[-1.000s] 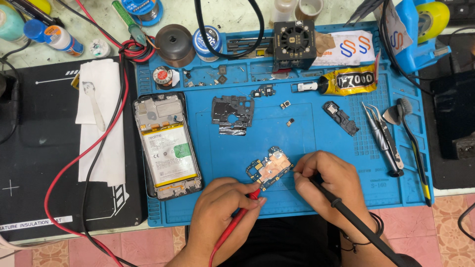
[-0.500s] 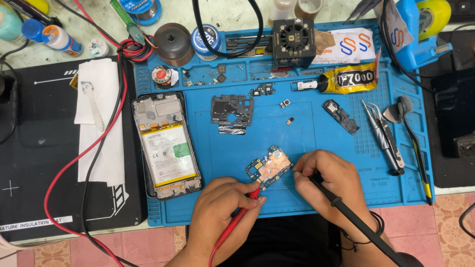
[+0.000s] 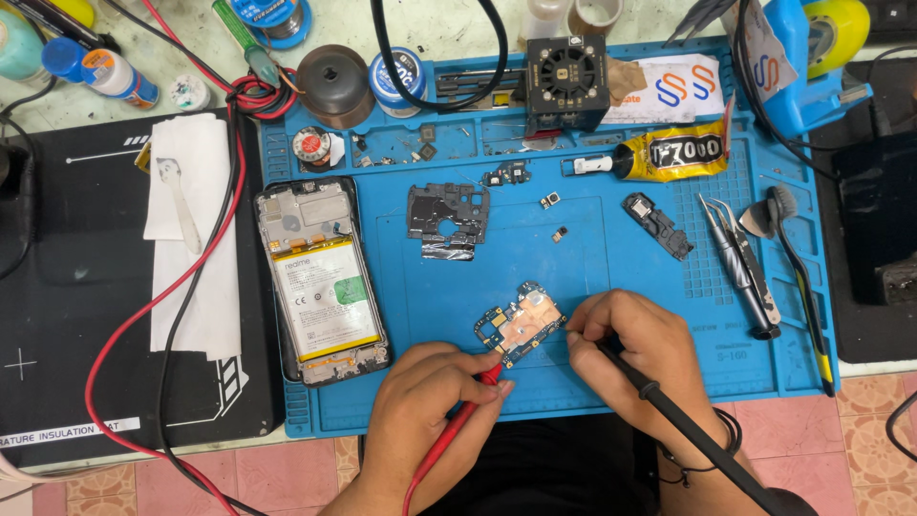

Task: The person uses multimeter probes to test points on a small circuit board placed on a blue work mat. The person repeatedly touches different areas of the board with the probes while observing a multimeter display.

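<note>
A small phone circuit board [image 3: 521, 323] with a copper shield lies on the blue work mat [image 3: 621, 277]. My left hand [image 3: 430, 401] grips a red test probe [image 3: 449, 441], whose tip touches the board's lower left edge. My right hand [image 3: 635, 354] grips a black test probe [image 3: 688, 425], its tip at the board's right edge. An opened phone body [image 3: 320, 277] with its battery exposed lies at the mat's left side.
A dark metal shield plate [image 3: 447, 215] and small parts lie mid-mat. Tweezers [image 3: 740, 258] and a brush [image 3: 793, 277] rest at the right, a yellow glue tube [image 3: 669, 153] behind. Red and black leads [image 3: 191, 277] cross a black mat with white paper [image 3: 196, 229].
</note>
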Demonstrator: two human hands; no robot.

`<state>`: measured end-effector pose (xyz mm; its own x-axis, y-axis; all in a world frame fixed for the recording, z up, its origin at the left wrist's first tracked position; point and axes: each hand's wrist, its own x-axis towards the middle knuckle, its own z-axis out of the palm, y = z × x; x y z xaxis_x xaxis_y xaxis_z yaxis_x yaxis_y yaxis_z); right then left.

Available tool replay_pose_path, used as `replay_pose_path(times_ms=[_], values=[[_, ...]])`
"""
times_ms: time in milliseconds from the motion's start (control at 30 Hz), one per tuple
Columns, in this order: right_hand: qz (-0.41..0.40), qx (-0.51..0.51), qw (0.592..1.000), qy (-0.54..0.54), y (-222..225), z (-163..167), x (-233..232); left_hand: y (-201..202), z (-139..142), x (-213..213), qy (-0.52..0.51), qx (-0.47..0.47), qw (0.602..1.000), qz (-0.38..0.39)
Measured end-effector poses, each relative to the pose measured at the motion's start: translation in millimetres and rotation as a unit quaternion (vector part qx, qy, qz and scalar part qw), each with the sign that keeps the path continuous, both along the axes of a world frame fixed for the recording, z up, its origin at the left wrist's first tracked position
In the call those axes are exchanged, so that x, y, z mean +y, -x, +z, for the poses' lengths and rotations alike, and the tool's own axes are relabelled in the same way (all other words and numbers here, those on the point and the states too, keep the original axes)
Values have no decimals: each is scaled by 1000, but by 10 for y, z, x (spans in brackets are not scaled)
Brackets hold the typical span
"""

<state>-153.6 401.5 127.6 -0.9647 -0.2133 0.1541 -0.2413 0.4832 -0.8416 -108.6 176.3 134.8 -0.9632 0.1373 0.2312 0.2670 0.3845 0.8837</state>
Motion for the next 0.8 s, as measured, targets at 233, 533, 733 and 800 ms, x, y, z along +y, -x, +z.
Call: replay_pose_path(times_ms=[233,533,733,800], values=[[-1,-2,1000,-2,-11,-32,22,1,3,-1,0,10,1000,1],[59,51,997,12,-14,-35,19,-1,10,-5,0,-1,1000,1],[61,42,997,-12,14,4,-26,8,24,-3,-3,-5,1000,-1],[64,50,997,-14,18,16,-35,11,24,-3,-3,-5,1000,-2]])
